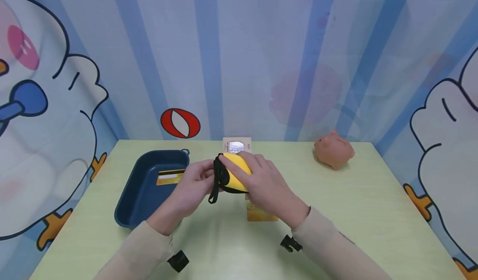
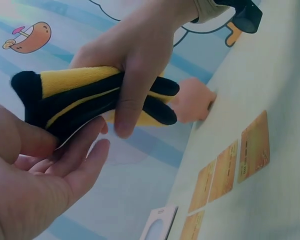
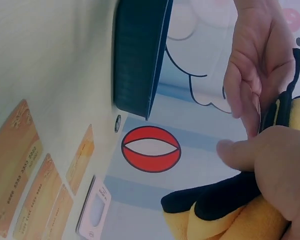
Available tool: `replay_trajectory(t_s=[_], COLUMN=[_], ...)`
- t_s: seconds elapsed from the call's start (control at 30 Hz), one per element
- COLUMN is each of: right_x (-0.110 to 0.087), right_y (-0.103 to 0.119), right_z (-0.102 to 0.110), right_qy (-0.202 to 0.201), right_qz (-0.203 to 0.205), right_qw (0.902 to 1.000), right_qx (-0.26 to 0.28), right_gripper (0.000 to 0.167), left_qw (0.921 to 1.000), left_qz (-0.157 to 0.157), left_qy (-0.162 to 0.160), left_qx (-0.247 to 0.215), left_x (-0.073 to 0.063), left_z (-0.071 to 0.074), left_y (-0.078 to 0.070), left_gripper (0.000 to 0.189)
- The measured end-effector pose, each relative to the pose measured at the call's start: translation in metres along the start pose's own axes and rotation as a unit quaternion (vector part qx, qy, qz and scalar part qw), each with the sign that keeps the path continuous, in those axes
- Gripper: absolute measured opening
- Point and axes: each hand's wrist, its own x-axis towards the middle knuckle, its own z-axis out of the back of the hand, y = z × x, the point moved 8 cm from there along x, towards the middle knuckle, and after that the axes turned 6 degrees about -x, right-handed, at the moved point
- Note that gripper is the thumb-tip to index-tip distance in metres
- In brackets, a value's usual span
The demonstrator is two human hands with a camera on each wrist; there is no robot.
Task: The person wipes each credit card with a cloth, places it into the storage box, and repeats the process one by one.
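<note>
A soft yellow-and-black plush pouch (image 1: 233, 183) with a dangling black strap (image 1: 213, 195) is held up above the table. My right hand (image 1: 268, 184) grips its body, thumb across the side facing me. At the pouch's black end, my left hand (image 1: 194, 185) pinches the edge between thumb and fingers, as the left wrist view shows with the left hand (image 2: 40, 190) beside the black-striped plush pouch (image 2: 77, 82). Below the hands lie several gold cards, one gold card (image 1: 262, 213) showing past my right hand. The pouch's inside is hidden.
To the left stands a dark blue tray (image 1: 143, 201) with a gold card (image 1: 169, 178) in it. A pink piggy bank (image 1: 333, 151) sits at the back right. Near the back edge is a flat white package (image 1: 237, 140) with a shiny window. A printed curtain (image 1: 254, 64) hangs behind the table.
</note>
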Motion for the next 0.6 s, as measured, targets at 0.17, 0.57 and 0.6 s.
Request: replay_trajectory(t_s=[0.17, 0.57, 0.6], right_x=[-0.007, -0.015, -0.016], right_y=[-0.004, -0.014, -0.015], right_z=[-0.004, -0.004, -0.004], right_qy=[0.019, 0.004, 0.005], right_qz=[-0.008, -0.02, -0.022], right_qw=[0.9997, 0.9995, 0.9995], right_qx=[-0.013, -0.025, -0.023], right_gripper=[0.112, 0.107, 0.106], left_qw=[0.9995, 0.9994, 0.9993], left_qz=[0.019, 0.001, 0.002], left_qy=[-0.022, -0.018, -0.019], left_qx=[0.009, -0.03, -0.032], left_x=[-0.001, -0.003, -0.003], left_z=[0.008, 0.019, 0.02], left_y=[0.005, 0.008, 0.008], left_gripper=[0.034, 0.035, 0.036])
